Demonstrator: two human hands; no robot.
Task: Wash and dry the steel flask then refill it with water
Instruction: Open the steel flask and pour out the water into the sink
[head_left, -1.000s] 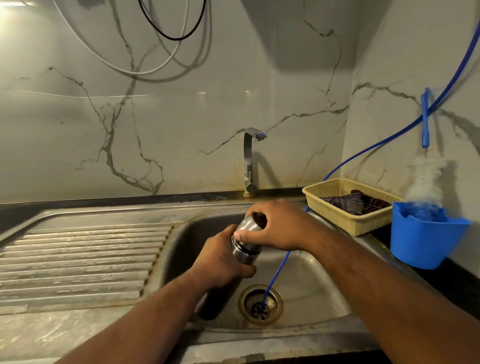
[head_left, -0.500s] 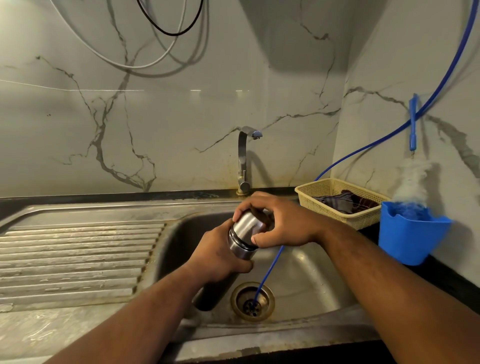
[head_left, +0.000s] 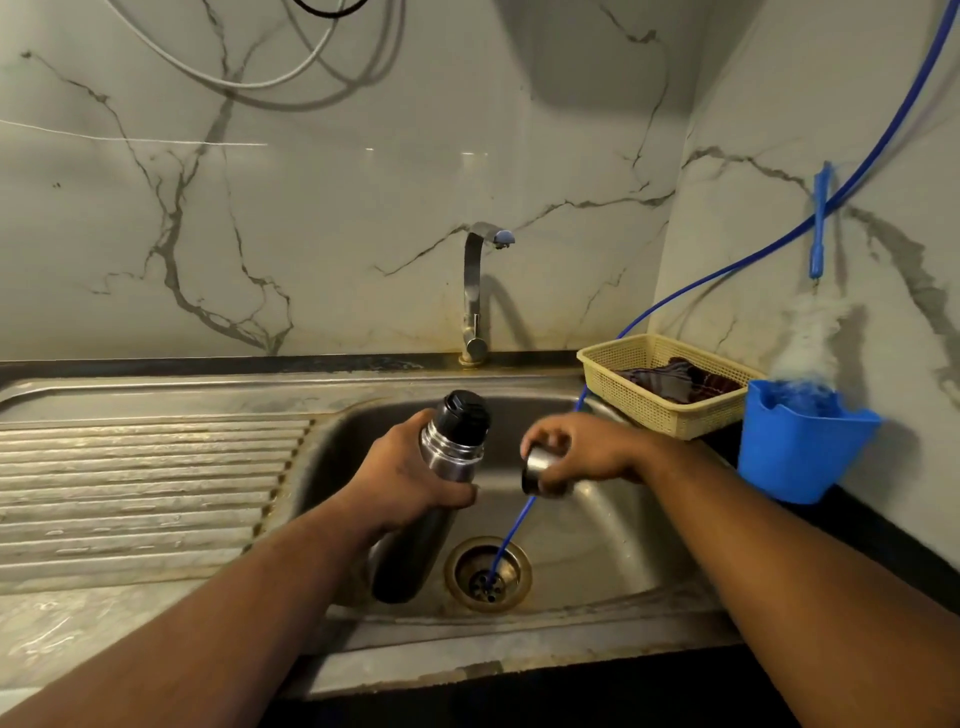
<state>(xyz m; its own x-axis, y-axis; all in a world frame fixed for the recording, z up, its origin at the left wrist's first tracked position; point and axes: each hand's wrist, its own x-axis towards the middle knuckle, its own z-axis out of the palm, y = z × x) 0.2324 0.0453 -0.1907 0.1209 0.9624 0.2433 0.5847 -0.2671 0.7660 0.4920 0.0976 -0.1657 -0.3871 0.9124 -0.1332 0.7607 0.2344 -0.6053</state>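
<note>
The steel flask (head_left: 447, 457) tilts over the sink basin (head_left: 613, 545), its black inner stopper showing at the top. My left hand (head_left: 402, 475) grips its body just below the neck. My right hand (head_left: 576, 452) holds the flask's steel cap (head_left: 540, 470) a short way to the right of the flask, apart from it. The tap (head_left: 475, 291) stands behind the basin with no water running.
A thin blue hose (head_left: 511, 530) runs from the right wall down into the drain (head_left: 488, 574). A yellow basket (head_left: 654, 410) with a dark cloth and a blue tub (head_left: 795, 452) stand at the right. The ribbed drainboard (head_left: 135, 493) lies to the left.
The steel cap, which sat on the flask under my right hand, has come off and moved right with that hand. The black stopper is now exposed.
</note>
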